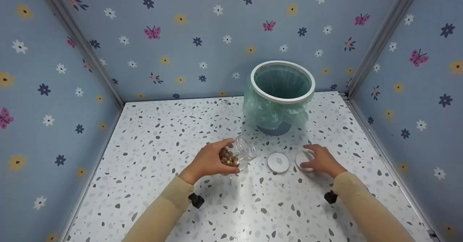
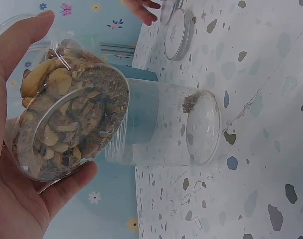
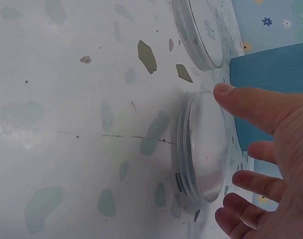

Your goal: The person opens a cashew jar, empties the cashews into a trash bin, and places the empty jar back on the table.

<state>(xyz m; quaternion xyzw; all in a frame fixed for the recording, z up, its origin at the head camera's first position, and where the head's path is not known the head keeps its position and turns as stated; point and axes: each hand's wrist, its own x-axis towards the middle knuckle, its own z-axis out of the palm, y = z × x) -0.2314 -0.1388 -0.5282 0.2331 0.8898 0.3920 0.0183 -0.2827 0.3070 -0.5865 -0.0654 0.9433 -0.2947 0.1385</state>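
Note:
My left hand (image 1: 211,158) grips a clear jar (image 2: 74,107) holding brown and tan shell-like pieces (image 1: 228,157), thumb on one side and fingers on the other. The jar is tilted, its end close to the mouth of a second clear jar (image 2: 161,122) standing on the table. A little dark grit (image 2: 191,101) lies at the bottom of that second jar. Over the right-hand round lid (image 3: 206,147) hovers my right hand (image 1: 322,160), thumb and fingers spread about its edge without closing on it. Another white-topped lid (image 1: 278,162) lies just to the left.
Behind the jars and lids stands a trash bin (image 1: 275,128) with a white rim and a green bag liner. The speckled white table (image 1: 162,126) is enclosed by flower-patterned walls (image 1: 217,28) at the back and both sides.

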